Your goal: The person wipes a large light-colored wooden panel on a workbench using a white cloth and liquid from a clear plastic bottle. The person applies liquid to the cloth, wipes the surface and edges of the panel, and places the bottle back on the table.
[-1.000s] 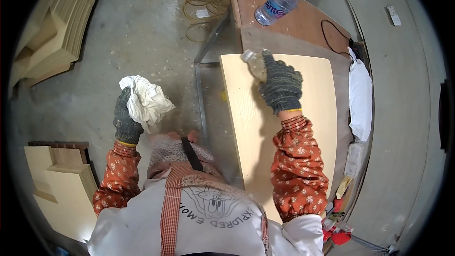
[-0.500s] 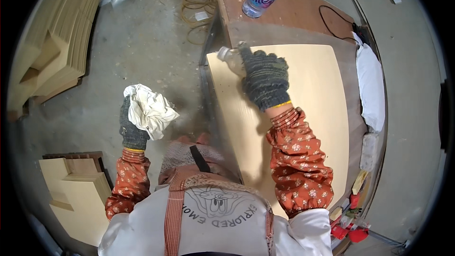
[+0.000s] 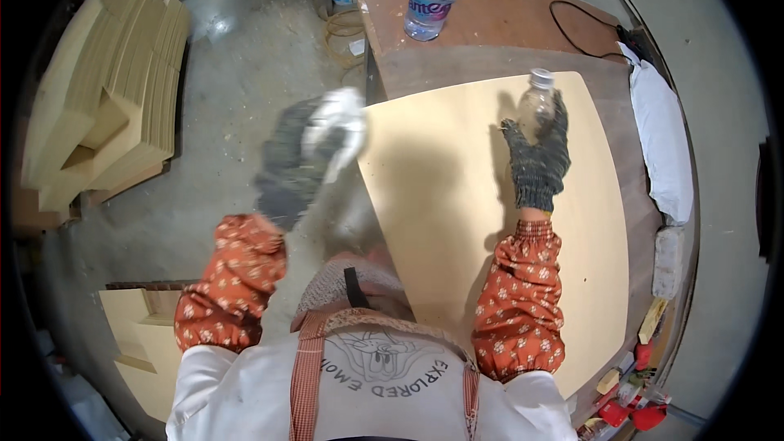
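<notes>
In a dark knitted glove, my left hand (image 3: 290,163) grips a crumpled white cloth (image 3: 343,118), raised beside the left edge of a pale wooden panel (image 3: 441,220). Motion smears both the hand and the cloth. My right hand (image 3: 541,155), gloved the same way, is wrapped around a small clear plastic bottle (image 3: 536,106) with a whitish cap. It holds the bottle upright over the panel's far right part. What is inside the bottle is hard to make out. The panel lies flat on the workbench, and both arms wear orange flowered sleeves.
A large water bottle (image 3: 431,0) stands on the brown board (image 3: 498,0) beyond the panel, near a black cable (image 3: 563,24). Along the right edge lie a white bag (image 3: 660,143), a pale block (image 3: 668,261) and red items (image 3: 629,415). Stacked panels (image 3: 122,98) lean at left.
My left hand has lifted the cloth up and to the right, toward the panel. My right hand has shifted right with the small bottle, which has gone from tilted to upright.
</notes>
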{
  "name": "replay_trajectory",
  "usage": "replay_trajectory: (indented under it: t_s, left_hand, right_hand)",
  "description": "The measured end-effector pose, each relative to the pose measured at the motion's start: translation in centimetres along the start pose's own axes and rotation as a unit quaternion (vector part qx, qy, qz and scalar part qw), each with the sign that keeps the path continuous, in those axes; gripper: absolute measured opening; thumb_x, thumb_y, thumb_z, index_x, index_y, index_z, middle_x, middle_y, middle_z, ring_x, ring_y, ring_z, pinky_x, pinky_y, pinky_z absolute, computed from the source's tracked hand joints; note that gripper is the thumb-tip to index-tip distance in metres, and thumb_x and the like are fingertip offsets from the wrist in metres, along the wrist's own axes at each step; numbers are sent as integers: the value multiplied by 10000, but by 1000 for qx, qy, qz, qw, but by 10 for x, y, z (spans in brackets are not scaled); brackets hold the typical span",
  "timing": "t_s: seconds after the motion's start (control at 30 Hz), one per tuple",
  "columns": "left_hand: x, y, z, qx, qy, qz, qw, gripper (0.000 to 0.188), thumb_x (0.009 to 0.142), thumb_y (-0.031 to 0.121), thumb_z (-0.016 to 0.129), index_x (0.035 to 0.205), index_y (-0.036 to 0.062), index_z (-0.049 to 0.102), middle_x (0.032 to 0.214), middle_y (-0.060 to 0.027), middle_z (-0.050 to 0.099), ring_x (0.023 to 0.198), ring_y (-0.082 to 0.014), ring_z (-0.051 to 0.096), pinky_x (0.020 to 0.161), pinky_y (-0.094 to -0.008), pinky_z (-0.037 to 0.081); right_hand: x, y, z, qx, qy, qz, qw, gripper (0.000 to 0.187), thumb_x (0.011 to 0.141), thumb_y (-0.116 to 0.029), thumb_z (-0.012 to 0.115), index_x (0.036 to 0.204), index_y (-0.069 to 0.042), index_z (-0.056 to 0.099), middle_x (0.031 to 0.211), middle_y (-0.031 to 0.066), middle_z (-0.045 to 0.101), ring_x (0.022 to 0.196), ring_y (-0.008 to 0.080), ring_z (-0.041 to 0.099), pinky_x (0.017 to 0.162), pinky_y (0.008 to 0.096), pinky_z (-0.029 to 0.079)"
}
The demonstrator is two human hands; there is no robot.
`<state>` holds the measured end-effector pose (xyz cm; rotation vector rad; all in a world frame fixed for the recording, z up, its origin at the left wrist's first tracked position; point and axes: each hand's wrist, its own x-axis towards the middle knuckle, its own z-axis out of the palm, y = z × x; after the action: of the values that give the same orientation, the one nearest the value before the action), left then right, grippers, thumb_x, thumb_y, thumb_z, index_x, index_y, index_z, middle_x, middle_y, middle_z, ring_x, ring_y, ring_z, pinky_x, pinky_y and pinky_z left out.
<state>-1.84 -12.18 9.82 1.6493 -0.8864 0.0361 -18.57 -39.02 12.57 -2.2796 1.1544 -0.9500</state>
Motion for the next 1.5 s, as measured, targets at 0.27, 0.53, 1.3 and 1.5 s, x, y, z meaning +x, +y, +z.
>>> replay_trajectory:
  t_s: [0.27, 0.53, 1.3, 1.5]
  left_hand:
    - [14, -9, 51, 383, -154, 235, 880, 339, 845, 229, 682, 1142, 69, 650, 1169, -150, 635, 1093, -328, 586, 950, -466, 449]
    - [107, -17, 141, 262, -244, 286, 889, 305, 888, 216, 603, 1172, 310, 660, 1085, -72, 640, 956, -307, 588, 840, -432, 487]
    - [177, -15, 238, 280, -328, 445, 785, 286, 851, 244, 608, 1116, 152, 658, 1064, -114, 653, 921, -304, 618, 785, -447, 515]
    - [219, 29, 367, 346, -419, 252, 801, 273, 873, 320, 598, 1048, 127, 682, 1087, -132, 651, 974, -331, 640, 844, -472, 509]
  right_hand:
    - [-31, 37, 7, 208, 165, 6, 964, 793, 707, -235, 843, 1344, 8, 439, 1309, 189, 511, 1236, 342, 494, 1062, 440, 394]
    - [-31, 41, 9, 191, 155, 1, 969, 876, 716, -151, 845, 1416, 18, 346, 1316, 190, 515, 1228, 309, 508, 1048, 415, 411]
    - [-32, 44, -6, 119, 100, 57, 986, 890, 682, -210, 846, 1376, 81, 370, 1298, 255, 530, 1181, 381, 549, 1014, 431, 445]
    - [-43, 42, 8, 260, 162, 40, 951, 673, 692, -123, 817, 1233, 50, 458, 999, 147, 634, 899, 286, 629, 832, 390, 514]
